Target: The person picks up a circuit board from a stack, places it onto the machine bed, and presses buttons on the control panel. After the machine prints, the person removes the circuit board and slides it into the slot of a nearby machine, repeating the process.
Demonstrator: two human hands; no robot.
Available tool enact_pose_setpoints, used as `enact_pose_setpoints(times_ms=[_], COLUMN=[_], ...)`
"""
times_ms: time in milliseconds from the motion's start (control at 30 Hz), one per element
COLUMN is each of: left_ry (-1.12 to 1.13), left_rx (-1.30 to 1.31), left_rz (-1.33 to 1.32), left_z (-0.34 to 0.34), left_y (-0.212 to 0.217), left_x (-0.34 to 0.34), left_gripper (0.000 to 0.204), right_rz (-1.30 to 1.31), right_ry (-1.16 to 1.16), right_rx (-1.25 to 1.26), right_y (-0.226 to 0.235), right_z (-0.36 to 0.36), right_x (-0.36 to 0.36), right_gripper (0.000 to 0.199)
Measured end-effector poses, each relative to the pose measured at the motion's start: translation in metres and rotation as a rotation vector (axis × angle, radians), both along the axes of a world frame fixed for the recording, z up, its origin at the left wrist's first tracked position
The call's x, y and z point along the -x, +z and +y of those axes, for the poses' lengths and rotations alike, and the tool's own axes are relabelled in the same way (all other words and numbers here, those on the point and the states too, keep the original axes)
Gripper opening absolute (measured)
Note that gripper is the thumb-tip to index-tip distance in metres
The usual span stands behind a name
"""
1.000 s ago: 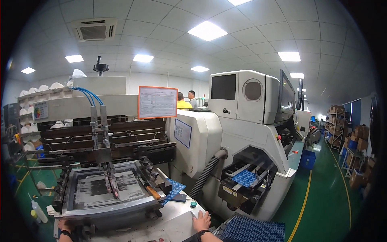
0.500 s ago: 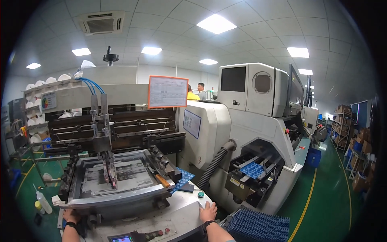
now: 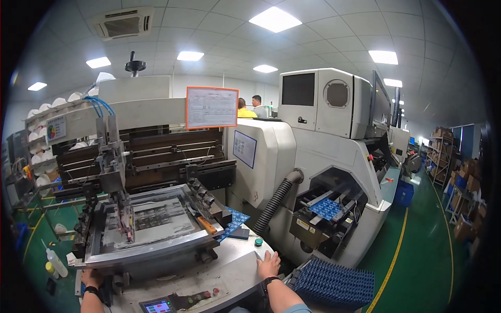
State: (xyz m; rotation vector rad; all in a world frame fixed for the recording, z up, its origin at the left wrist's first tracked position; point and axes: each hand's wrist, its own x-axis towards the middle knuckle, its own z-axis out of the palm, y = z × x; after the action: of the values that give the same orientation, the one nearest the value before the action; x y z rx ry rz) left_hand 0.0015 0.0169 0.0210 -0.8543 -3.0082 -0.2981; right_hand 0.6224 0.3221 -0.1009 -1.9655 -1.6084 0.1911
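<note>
My right hand (image 3: 269, 264) lies flat with fingers spread on the right edge of a grey machine table (image 3: 229, 271), just below a green push button (image 3: 258, 242). My left hand (image 3: 92, 278) rests at the table's left front, under the raised metal screen frame (image 3: 151, 224) of a printing machine; its fingers are partly hidden. A blue circuit panel (image 3: 234, 219) lies at the frame's right corner. Neither hand holds anything that I can see.
A small control screen (image 3: 158, 306) sits at the table's front. A stack of blue ribbed trays (image 3: 334, 281) stands at my right. A large white machine (image 3: 323, 156) with a black hose (image 3: 275, 201) fills the right. Two people (image 3: 250, 107) stand behind it. Bottles (image 3: 52, 263) stand on the green floor.
The view has tilted down and drawn nearer, so the table, both hands and the control screen show more fully. My hands stay on the table edges.
</note>
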Motion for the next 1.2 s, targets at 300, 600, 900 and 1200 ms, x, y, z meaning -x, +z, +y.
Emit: enact_pose_setpoints(times_ms=[300,600,900,1200], left_ry=[-0.076,-0.220,-0.003,0.105], left_rx=[-0.028,0.104,0.503,0.546], left_rz=[0.095,0.174,0.321,-0.164], left_z=[0.007,-0.005,-0.078,-0.087], left_y=[-0.032,-0.049,-0.146,-0.035], left_x=[0.032,0.034,0.021,-0.088], left_gripper=[0.063,0.044,0.077,0.079], right_rz=[0.029,-0.064,-0.122,0.033], right_ry=[0.049,0.023,0.086,0.310], right_rx=[0.051,0.038,0.094,0.387], right_y=[0.024,0.019,0.020,-0.047], right_z=[0.002,-0.003,0.016,0.074], right_x=[-0.003,-0.011,-0.025,-0.095], right_gripper=[0.065,0.059,0.065,0.077])
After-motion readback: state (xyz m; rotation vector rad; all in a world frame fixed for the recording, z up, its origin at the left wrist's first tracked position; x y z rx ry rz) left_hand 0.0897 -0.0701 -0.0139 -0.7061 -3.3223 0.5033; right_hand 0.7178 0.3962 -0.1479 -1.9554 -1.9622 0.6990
